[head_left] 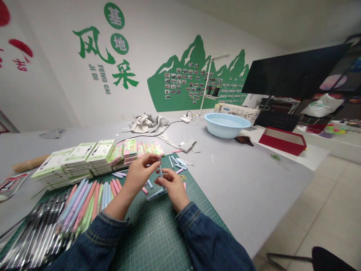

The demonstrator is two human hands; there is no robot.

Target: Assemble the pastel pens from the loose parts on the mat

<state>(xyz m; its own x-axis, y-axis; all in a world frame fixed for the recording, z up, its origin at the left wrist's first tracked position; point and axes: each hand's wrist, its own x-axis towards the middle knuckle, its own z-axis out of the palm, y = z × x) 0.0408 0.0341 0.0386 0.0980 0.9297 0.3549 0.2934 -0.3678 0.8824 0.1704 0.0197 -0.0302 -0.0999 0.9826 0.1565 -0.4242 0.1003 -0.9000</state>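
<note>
Both hands meet above a green cutting mat (158, 233). My right hand (175, 188) pinches a small pale blue pen piece (161, 173), held upright. At its upper end the fingertips of my left hand (142, 170) close on a thin part of the same pen; its exact shape is too small to make out. Below the hands a pale blue pen barrel (155, 194) lies on the mat. Short pink pieces (144, 190) and light blue pen parts (180, 162) are scattered around and beyond my fingers.
At the left lie rows of pastel pens (90, 199) and black-and-clear pens (36, 226). Behind them stand stacked white-green boxes (76, 158) and pink-green boxes (130, 148). Farther off are grey cloth (149, 124), a blue basin (227, 126) and a red box (282, 141).
</note>
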